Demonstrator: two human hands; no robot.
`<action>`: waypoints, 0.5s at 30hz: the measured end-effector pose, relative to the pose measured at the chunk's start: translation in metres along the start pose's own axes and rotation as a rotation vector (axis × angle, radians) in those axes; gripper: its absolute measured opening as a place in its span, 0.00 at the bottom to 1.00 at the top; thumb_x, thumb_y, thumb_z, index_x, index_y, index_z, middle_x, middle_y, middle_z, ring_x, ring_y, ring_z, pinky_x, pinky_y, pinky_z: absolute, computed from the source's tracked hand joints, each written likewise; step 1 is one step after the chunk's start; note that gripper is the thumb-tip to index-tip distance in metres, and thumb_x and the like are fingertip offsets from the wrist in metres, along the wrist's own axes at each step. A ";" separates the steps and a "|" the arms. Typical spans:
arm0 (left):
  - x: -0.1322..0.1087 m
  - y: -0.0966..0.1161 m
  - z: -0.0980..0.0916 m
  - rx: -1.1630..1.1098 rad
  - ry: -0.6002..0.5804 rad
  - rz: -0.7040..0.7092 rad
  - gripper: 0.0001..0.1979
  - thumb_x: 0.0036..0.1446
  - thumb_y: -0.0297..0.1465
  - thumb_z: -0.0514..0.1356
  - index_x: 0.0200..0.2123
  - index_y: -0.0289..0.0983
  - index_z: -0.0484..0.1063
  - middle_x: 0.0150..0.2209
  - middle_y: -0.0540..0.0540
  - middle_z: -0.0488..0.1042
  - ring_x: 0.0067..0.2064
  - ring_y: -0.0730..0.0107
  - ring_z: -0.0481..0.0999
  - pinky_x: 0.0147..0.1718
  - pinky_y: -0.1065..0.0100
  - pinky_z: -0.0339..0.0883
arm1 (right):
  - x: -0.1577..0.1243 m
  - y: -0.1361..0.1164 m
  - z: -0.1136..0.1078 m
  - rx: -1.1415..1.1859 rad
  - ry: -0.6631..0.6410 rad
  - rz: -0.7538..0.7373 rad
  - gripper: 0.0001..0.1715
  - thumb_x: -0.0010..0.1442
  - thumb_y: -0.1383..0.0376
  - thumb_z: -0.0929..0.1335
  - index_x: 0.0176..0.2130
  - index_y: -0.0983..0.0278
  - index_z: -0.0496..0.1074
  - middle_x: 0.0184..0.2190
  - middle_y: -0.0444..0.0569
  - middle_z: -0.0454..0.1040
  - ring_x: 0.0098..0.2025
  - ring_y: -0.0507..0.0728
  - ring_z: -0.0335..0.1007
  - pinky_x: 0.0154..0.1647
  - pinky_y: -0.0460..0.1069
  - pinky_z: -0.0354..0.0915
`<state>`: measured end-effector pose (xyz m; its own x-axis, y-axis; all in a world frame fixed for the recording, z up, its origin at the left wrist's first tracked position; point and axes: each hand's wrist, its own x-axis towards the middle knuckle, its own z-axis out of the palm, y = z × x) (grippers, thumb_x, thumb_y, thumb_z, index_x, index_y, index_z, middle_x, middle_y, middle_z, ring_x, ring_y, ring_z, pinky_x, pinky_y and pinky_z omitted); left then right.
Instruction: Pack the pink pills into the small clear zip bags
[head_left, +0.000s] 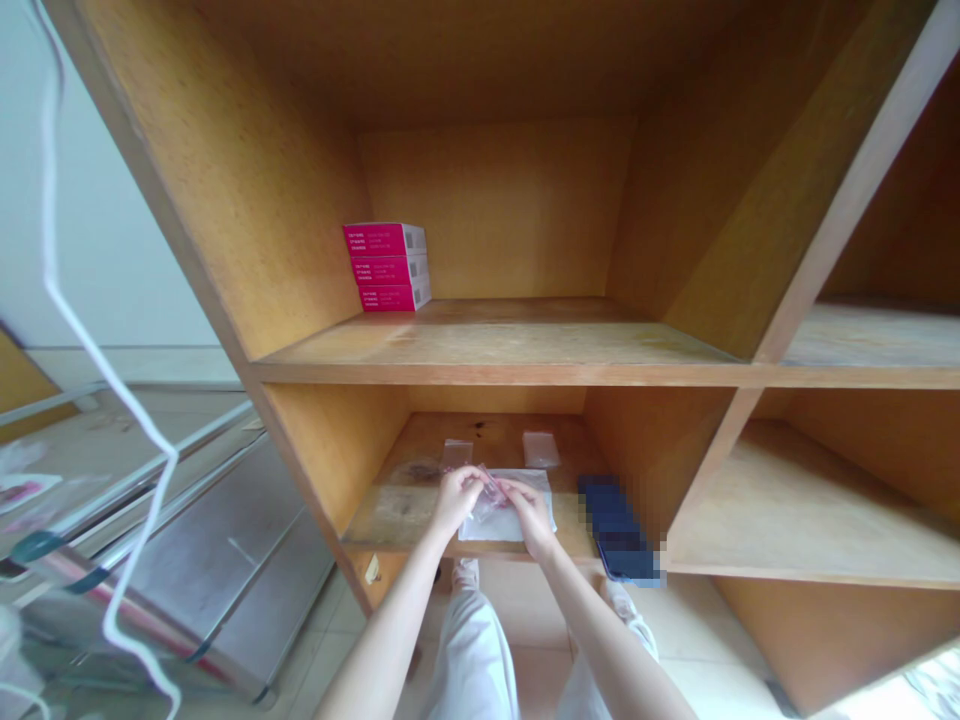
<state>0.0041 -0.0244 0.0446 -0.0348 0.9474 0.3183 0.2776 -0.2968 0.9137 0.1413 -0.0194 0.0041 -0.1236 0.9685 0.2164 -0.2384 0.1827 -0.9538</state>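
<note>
Over the lower shelf, my left hand (459,494) and my right hand (528,503) both pinch a small clear plastic bag (493,490) between them. Something pinkish shows in or behind the plastic, too small to make out. Beneath the hands lies a white sheet (491,528), flat near the shelf's front edge. Behind my left hand is a small clear packet (457,453), partly covered by the fingers. A second clear packet (541,449) lies farther back, beyond my right hand.
A dark blue phone-like object (619,530), partly pixelated, lies at the right, overhanging the shelf edge. Three stacked pink boxes (386,270) stand on the upper shelf (510,340). A metal-framed cart (225,560) and a white cable (112,370) are at the left.
</note>
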 end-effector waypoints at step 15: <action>0.001 -0.006 0.004 0.133 0.013 0.039 0.03 0.43 0.28 0.58 0.20 0.36 0.71 0.24 0.47 0.74 0.29 0.67 0.71 0.31 0.68 0.62 | 0.000 0.001 0.001 -0.011 -0.035 -0.021 0.12 0.49 0.57 0.67 0.30 0.61 0.76 0.32 0.49 0.76 0.36 0.57 0.69 0.41 0.51 0.62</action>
<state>0.0063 -0.0211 0.0389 -0.0342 0.9336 0.3568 0.4039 -0.3136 0.8594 0.1401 -0.0199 0.0031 -0.1528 0.9578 0.2434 -0.2304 0.2049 -0.9513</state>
